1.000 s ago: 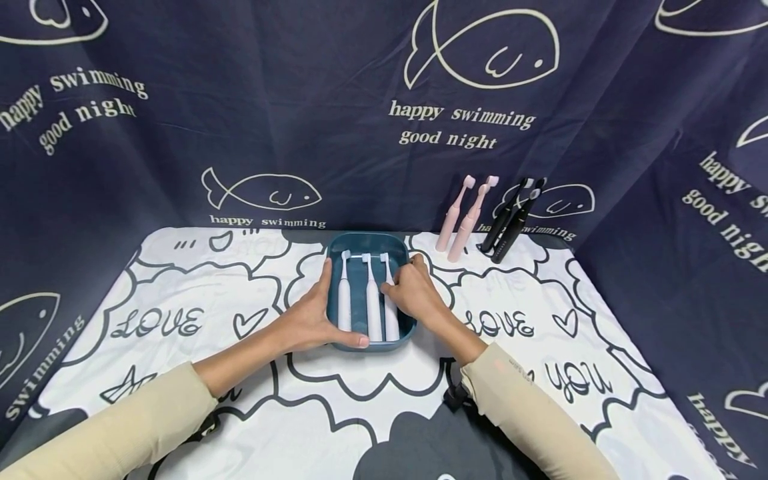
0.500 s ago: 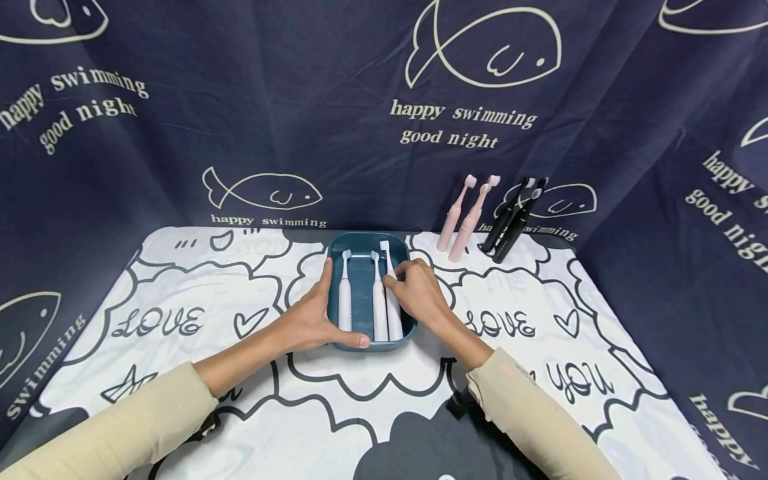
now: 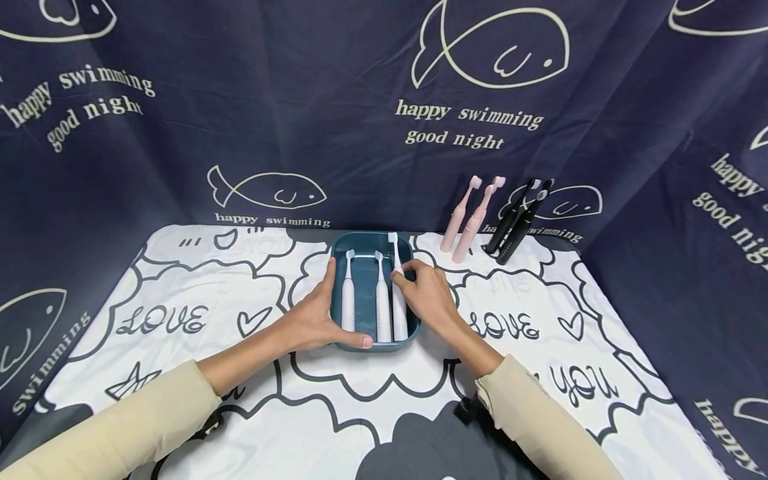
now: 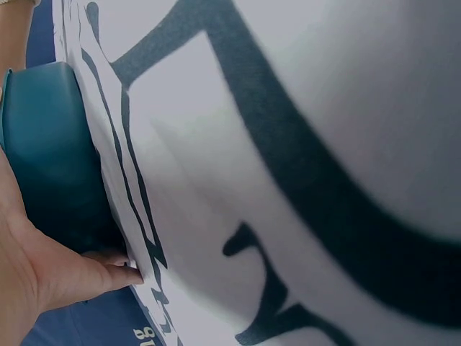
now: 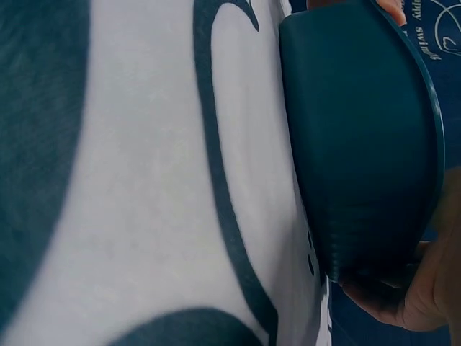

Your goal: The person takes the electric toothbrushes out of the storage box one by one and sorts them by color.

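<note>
A teal tray [image 3: 371, 242] sits mid-table with three white electric toothbrushes lying lengthwise in it. My left hand [image 3: 324, 308] grips the tray's left wall, with the thumb laid along the front rim. My right hand [image 3: 402, 275] pinches the neck of the rightmost white toothbrush [image 3: 399, 313], whose head reaches past the far rim. The middle toothbrush [image 3: 383, 307] and the left toothbrush [image 3: 349, 303] lie flat. The left wrist view shows the tray's outer wall [image 4: 43, 151] against my palm [image 4: 36, 281]. In the right wrist view the tray's side [image 5: 360, 144] fills the right half, with my hand [image 5: 432, 295] below it.
Two pink toothbrushes [image 3: 468, 215] and two black toothbrushes [image 3: 516, 217] lean against the dark blue printed backdrop at the back right. A white cloth with black cartoon print [image 3: 180, 320] covers the table. The backdrop curtain closes in the back and both sides.
My right hand moved the middle toothbrush closer to the right one, then slid the rightmost toothbrush away from me, so its head now passes the far rim. The left hand stayed put.
</note>
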A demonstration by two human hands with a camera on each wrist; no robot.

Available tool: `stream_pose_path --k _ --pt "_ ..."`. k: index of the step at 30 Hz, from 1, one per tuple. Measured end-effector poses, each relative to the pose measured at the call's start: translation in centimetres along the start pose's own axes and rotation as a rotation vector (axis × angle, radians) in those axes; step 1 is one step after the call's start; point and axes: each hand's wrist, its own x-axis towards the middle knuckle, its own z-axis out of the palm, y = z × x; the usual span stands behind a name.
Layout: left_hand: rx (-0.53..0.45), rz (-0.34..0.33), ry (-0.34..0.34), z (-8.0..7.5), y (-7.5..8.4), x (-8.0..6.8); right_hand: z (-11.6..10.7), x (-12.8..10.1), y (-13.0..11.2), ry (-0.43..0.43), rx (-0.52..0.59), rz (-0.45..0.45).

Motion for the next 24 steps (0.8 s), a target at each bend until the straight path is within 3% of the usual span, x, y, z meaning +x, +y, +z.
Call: stream_pose_path --k 16,24 --pt "-0.037 0.008 0.0 0.0 0.3 0.0 -2.4 0.5 0.4 0.067 0.086 -0.067" --pt "-0.034 0.015 0.006 0.1 0.2 0.0 -3.8 0.8 0.5 0.044 0.203 -0.073"
